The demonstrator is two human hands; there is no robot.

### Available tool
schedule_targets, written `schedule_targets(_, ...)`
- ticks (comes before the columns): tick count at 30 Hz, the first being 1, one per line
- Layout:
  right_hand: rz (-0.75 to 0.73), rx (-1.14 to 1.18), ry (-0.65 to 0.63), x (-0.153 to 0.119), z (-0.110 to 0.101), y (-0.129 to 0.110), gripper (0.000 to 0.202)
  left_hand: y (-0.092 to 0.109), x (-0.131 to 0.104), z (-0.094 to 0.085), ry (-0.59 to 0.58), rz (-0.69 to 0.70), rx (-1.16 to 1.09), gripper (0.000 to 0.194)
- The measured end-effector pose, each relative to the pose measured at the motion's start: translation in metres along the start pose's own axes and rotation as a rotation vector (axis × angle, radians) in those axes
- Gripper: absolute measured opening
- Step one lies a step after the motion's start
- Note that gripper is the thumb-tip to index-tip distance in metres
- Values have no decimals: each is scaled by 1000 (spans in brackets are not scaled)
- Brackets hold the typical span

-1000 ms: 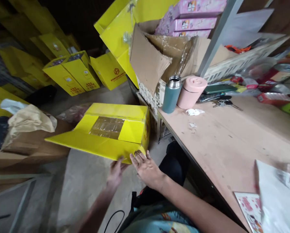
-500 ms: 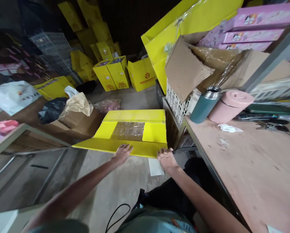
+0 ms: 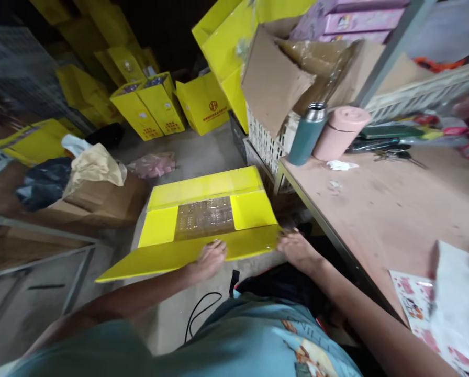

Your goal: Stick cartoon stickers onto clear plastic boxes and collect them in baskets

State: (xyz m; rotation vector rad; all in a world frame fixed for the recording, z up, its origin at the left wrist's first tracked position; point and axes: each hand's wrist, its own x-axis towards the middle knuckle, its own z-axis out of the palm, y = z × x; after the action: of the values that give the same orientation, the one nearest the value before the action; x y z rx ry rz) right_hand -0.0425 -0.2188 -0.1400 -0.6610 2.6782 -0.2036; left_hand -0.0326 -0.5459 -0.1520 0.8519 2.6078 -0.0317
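In front of me is a yellow cardboard box (image 3: 205,187) with its top flaps folded outward. Between its side flaps shows a brownish surface (image 3: 205,215) under shiny clear plastic; what it is I cannot make out. My left hand (image 3: 211,257) is closed over the edge of the near flap (image 3: 152,257), fingers curled on top. At the box's near right corner, my right hand (image 3: 297,248) is closed on the flap's end, its fingertips partly blurred.
A wooden table (image 3: 360,214) at right carries a green bottle (image 3: 307,137), a pink tumbler (image 3: 341,133) and keys (image 3: 393,155). Behind stand a white crate (image 3: 268,146) and an open brown carton (image 3: 269,78). Several yellow boxes (image 3: 162,107) stand farther back; a brown box (image 3: 104,201) sits at left.
The box has come closer to my body with both hands still on its near flap. My view has turned right, bringing more of the table into sight.
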Motion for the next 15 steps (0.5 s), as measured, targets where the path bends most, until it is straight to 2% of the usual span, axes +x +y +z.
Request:
schedule_targets(4,3,-46,-116,10,2,11,37,6,15,46,110,112,-151,73)
schedule_targets(7,112,-89,-121,22,20,3,41,0,32,87,203,121,-172,90)
schedule_targets(10,239,-108,-87,40,49,-11,34,-3,59,128,277,37,-118,83)
schedule_targets(12,267,-83,-60,52,64,-15,34,1,74,149,298,-11,-84,79)
schedule_targets(14,245,-38,1,61,71,-10,32,9,79,160,305,-34,-63,78)
schedule_targets(15,221,-13,48,65,70,-6,30,12,78,159,317,-24,-56,77)
